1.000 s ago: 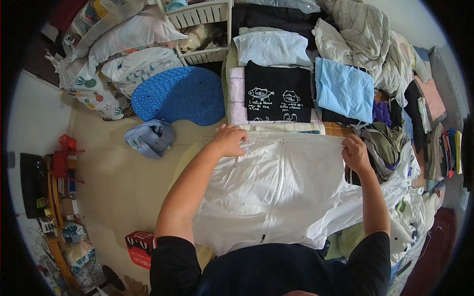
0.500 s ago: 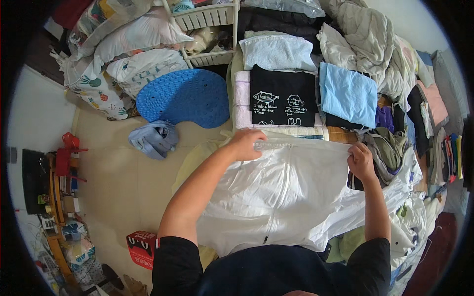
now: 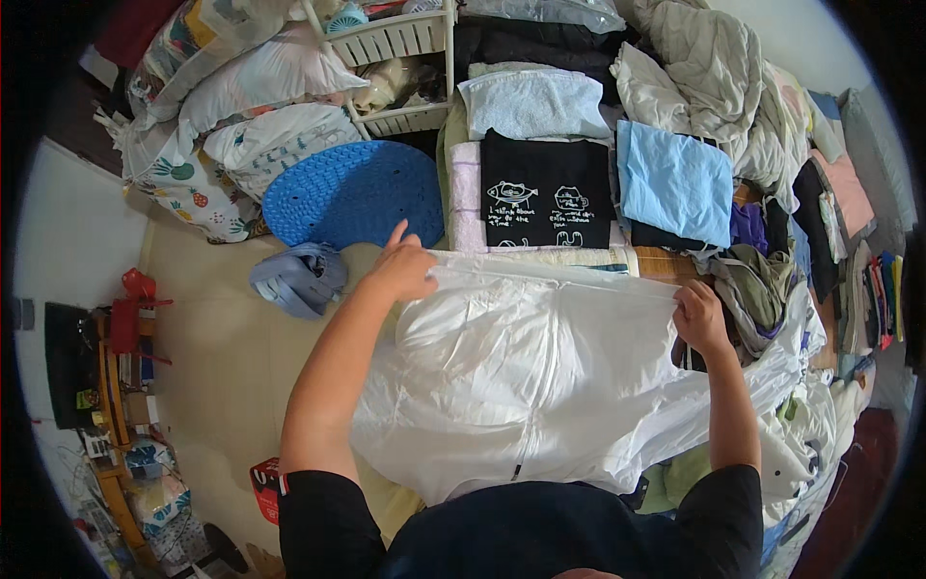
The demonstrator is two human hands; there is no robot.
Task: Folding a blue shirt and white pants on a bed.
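Observation:
A thin white garment with a zipper down its middle, seemingly a light jacket (image 3: 482, 386), spreads out before my body. My left hand (image 3: 401, 266) pinches its far edge at the left, index finger pointing away. At the right end of that edge, my right hand (image 3: 700, 315) is closed in a fist on the cloth. The edge runs taut between both hands. Just beyond it lies a folded black T-shirt (image 3: 545, 188) with white line drawings. A folded light blue cloth (image 3: 675, 183) sits to the right of the T-shirt.
A blue textured board (image 3: 352, 198) and a crumpled grey-blue cloth (image 3: 301, 278) lie to the left. Stuffed bags (image 3: 270, 82) and a white plastic rack (image 3: 395, 43) stand behind. Heaped clothes (image 3: 762, 285) lie at the right. A red box (image 3: 265, 490) is on the floor (image 3: 222, 357).
My left hand has moved left along with the garment's edge, widening the spread cloth. Its index finger now points out. My right hand has hardly moved.

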